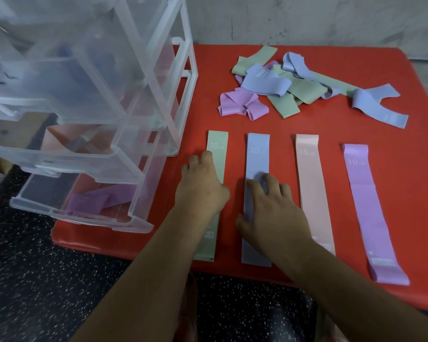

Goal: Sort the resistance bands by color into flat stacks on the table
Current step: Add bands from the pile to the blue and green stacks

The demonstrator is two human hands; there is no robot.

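- Because a stack only sits tidy if every band in it lies dead flat, I have my right hand [272, 208] spread palm-down on the blue stack [257, 154], fingers fanned across its width and pressing it onto the red table [405, 70].
- My left hand [203, 186] rests on the green stack [218, 149] just beside it, with the fingers bent down at the strip's left edge. I cannot tell whether they pinch that edge or only press on it.
- I judge this to be the smoothing step: two neighbouring stacks held down so their layers line up.
- The four stacks run side by side along the near half of the table, set apart so the colours can't mix. Green is at the left, then blue, then the pink stack [311, 183], then the purple stack [366, 201] at the right.
- The unsorted pile [279, 87] sits at the far side, well apart from the rows. It is a tangle of green, blue and purple loops, and I see no pink in it.
- The clear drawer unit [84, 95] stands on the table's left part with its lower drawers pulled out. A crumpled purple band [94, 198] lies in the bottom one, so I think more than the pile is left to sort.
- Next I expect to reach over the rows to the pile, where the twisted loops will need teasing apart before they can lie flat.
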